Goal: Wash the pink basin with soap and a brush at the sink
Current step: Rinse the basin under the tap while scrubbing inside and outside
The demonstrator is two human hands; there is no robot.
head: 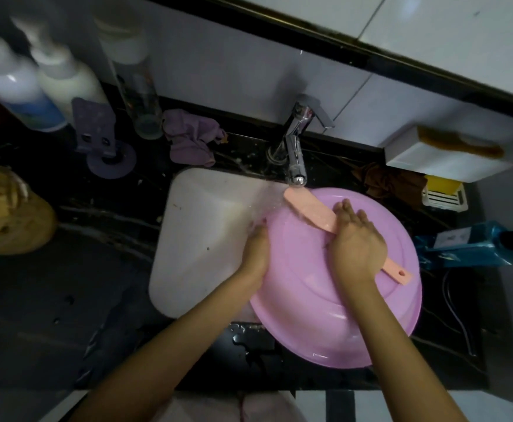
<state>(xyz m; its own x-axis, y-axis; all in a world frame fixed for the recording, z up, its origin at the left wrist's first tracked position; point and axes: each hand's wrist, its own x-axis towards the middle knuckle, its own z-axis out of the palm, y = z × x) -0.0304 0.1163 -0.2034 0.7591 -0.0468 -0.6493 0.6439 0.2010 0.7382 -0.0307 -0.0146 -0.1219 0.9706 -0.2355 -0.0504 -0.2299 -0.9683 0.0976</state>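
Head view: pink basin (325, 300) sits tilted over the right part of the white sink (206, 239), its near edge hanging over the dark bench (51, 300). Left hand (256, 254) grips basin's left rim, fingers curled over the edge. Right hand (355, 242) is clenched around the middle of a peach-pink brush (310, 210); brush head lies under the chrome faucet (295, 147) spout, handle end w/ hole sticks out past the wrist toward the right rim. Water runs from spout onto brush head and splashes at basin's upper rim. Bench bg: purple cloth (191, 141) left of faucet, two white bottles (48, 86) far left (blurred), clear tall container (136, 95) beside them. Right side: teal pump bottle (468, 248) lying on its side just beside basin, yellow soap bar in a white tray (444, 193), brown rag (392, 184) near it. White box (444, 156) on wall above the tray.
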